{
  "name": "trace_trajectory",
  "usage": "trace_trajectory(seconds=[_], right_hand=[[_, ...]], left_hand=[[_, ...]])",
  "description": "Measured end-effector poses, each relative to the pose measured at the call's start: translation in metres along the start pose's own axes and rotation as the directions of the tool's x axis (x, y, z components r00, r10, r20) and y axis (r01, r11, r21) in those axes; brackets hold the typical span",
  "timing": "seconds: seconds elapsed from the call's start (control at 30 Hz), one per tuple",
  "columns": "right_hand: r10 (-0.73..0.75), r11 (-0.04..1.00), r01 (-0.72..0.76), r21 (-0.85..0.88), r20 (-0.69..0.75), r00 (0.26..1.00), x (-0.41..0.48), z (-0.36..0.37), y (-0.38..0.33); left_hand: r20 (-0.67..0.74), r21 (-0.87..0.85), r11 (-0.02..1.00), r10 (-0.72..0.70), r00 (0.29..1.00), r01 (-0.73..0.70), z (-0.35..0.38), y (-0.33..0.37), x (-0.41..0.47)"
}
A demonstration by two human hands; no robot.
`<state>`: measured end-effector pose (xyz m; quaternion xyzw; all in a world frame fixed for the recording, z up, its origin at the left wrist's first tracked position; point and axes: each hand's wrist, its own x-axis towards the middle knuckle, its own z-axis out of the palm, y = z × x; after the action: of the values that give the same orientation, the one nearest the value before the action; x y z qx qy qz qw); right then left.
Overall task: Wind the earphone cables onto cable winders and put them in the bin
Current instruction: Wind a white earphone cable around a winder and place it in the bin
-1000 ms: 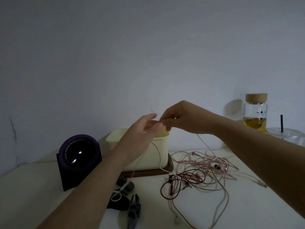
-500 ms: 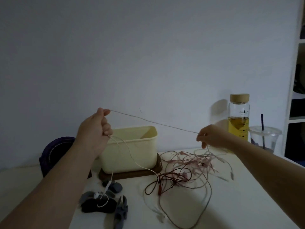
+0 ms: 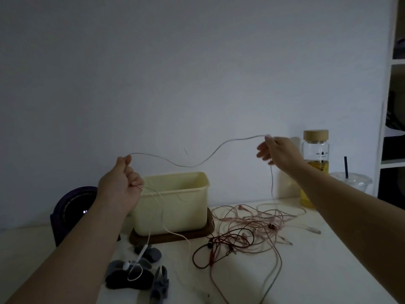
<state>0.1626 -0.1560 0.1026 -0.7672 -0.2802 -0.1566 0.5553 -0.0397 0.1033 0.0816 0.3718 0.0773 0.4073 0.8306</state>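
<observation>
Several dark grey cable winders [image 3: 131,279] are lying at the near edge of the desk [image 3: 306,270], and one end of the white earphone cable [image 3: 188,165] is resting across them. Just to their right a tangle of pink and red cables [image 3: 252,229] is sprawling over the desk, none of it wound.

From the winders the white cable is running up to the left grip [image 3: 119,187], which is curling in a fist round it; the cable is coming out again by the thumb. It is sagging in a loose wave across to the right grip [image 3: 278,153], held higher and well apart. That one is pinching the cable at the fingertips with the other fingers spreading loosely, though blur is hiding the detail. A free tail is dangling below it.

Behind the left grip the cream bin [image 3: 175,205] is standing on a wooden tray [image 3: 171,236]; its floor is hidden from me. A glass bottle [image 3: 315,170] is standing further back.

To my eye the person is drawing the cable out straight, ready for winding. Doing it well is going to mean light, even tension, kinks smoothed out, and the hanging run kept clear of the tangle. One end needs anchoring on a winder before any wrapping.
</observation>
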Motion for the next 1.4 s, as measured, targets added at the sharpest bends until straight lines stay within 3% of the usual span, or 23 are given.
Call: trace_trajectory(seconds=[0.2, 0.67, 0.8, 0.93, 1.0, 1.13, 1.23, 1.4], right_hand=[[-0.298, 0.954, 0.297, -0.025, -0.054, 0.953, 0.010, 0.011, -0.052], [-0.531, 0.838, 0.540, -0.075, 0.112, 0.840, 0.004, 0.049, -0.159], [-0.633, 0.751, 0.633, -0.185, 0.070, 0.771, 0.005, 0.057, -0.172], [-0.452, 0.853, 0.493, -0.174, 0.227, 0.863, 0.008, 0.054, -0.184], [-0.301, 0.893, 0.398, -0.209, 0.377, 0.876, 0.007, 0.054, -0.186], [-0.097, 0.923, 0.287, -0.256, 0.567, 0.818, 0.009, 0.068, -0.180], [0.033, 0.952, 0.196, -0.235, 0.715, 0.698, 0.012, 0.077, -0.172], [0.192, 0.855, 0.314, -0.413, 0.813, 0.550, 0.015, 0.092, -0.178]], left_hand=[[0.029, 0.034, 0.999, 0.017, 0.999, -0.018, -0.004, 0.011, 0.004], [0.034, 0.168, 0.961, 0.219, 0.975, -0.222, 0.014, 0.076, -0.008], [0.046, 0.176, 0.953, 0.241, 0.969, -0.245, 0.019, 0.092, -0.009], [0.061, 0.173, 0.948, 0.262, 0.963, -0.269, 0.023, 0.110, -0.009], [0.053, 0.189, 0.946, 0.259, 0.964, -0.265, 0.024, 0.112, -0.008], [0.034, 0.229, 0.935, 0.269, 0.963, -0.270, 0.021, 0.117, -0.004], [0.018, 0.246, 0.923, 0.302, 0.953, -0.298, 0.017, 0.125, -0.003], [0.040, 0.311, 0.866, 0.399, 0.916, -0.391, 0.013, 0.155, 0.005]])
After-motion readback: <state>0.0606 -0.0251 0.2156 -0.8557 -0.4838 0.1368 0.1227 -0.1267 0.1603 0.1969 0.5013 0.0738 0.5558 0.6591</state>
